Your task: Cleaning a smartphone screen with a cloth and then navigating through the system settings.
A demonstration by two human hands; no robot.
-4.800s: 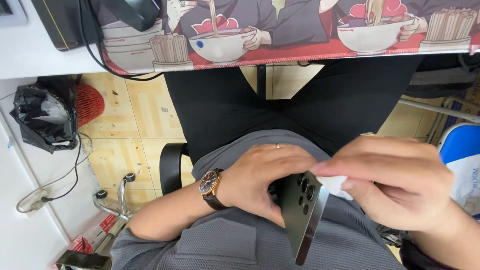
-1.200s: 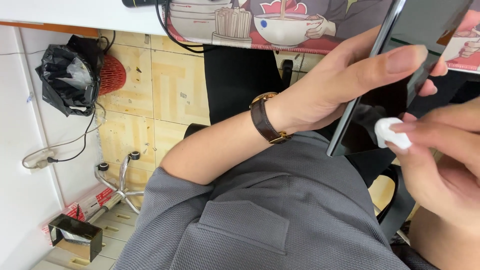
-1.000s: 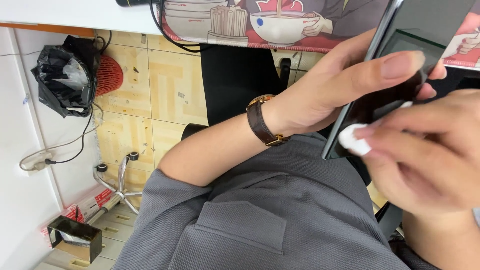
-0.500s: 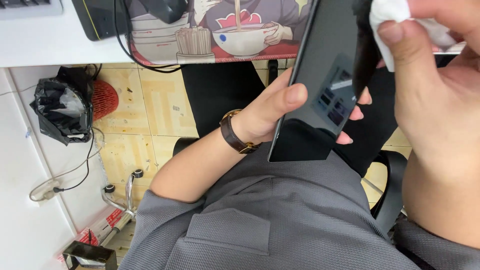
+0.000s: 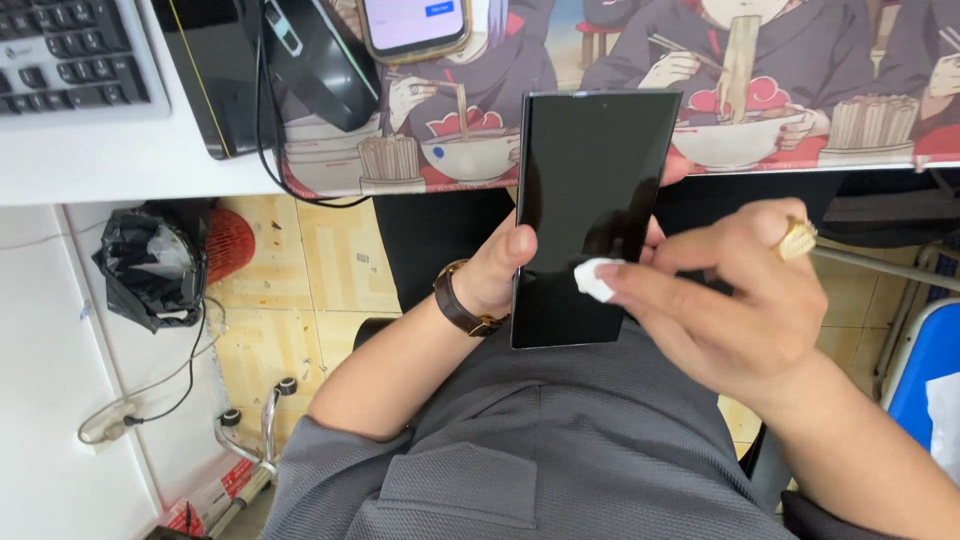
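Black phone (image 5: 585, 200) is held up in front of the torso, screen toward the camera and dark, long axis running near vertical in the head view: top edge up over the edge of the surface (image 5: 100, 160), bottom edge down at the lap. Left hand (image 5: 505, 275) has it from the left side and behind, thumb wrapped over the left edge of the glass, fingertips just peeking out past the right edge, so it's closed around the body of the phone. Right hand (image 5: 735, 295) comes in from the right, fingers pinched tight on a small white wad (image 5: 597, 278) (cloth, tissue or a swab pad, can't tell which), and the wad is touching the glass in the lower right part of the screen. So the wad sits right of the phone's centre line and below its middle; most of the glass lies up and to the left of it, along the long axis. The right hand is the one on the screen face, the left only supports. Ring on the right hand, brown-strap watch (image 5: 458, 300) on the left wrist. Around it: an illustrated desk mat (image 5: 800, 100) on the surface, a second phone (image 5: 415, 25) with a lit screen lying on the mat above, a keyboard (image 5: 70, 50) at top left, a black bag (image 5: 150, 265) on the floor at left.
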